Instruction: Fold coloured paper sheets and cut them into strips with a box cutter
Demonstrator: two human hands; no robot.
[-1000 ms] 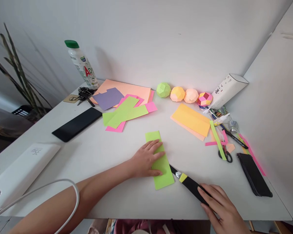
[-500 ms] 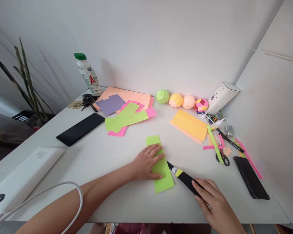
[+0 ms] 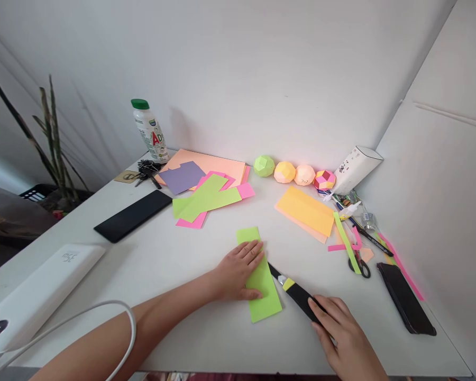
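Observation:
A strip of light green paper (image 3: 266, 296), folded or cut narrow, lies near the front middle of the table. My left hand (image 3: 238, 271) rests flat on it, fingers stretched across its left and middle part. My right hand (image 3: 347, 333) is wrapped round the black handle of a utility knife (image 3: 301, 297) with a yellow collar. The dark blade meets the right edge of the green strip beside my fingertips; whether its tip is inside a fold I cannot tell. More green and pink paper pieces (image 3: 218, 202) lie farther back.
Orange sheets (image 3: 305, 210), scissors (image 3: 365, 269), paper strips and a black phone (image 3: 406, 299) lie to the right. Several paper balls (image 3: 284, 172) line the wall. A black slab (image 3: 133, 216), a bottle (image 3: 150, 135) and a white power bank with a cable (image 3: 51, 288) are on the left.
The view has tilted up slightly. The knife has slid a little away from me along the strip's right edge. My left hand stays on the paper.

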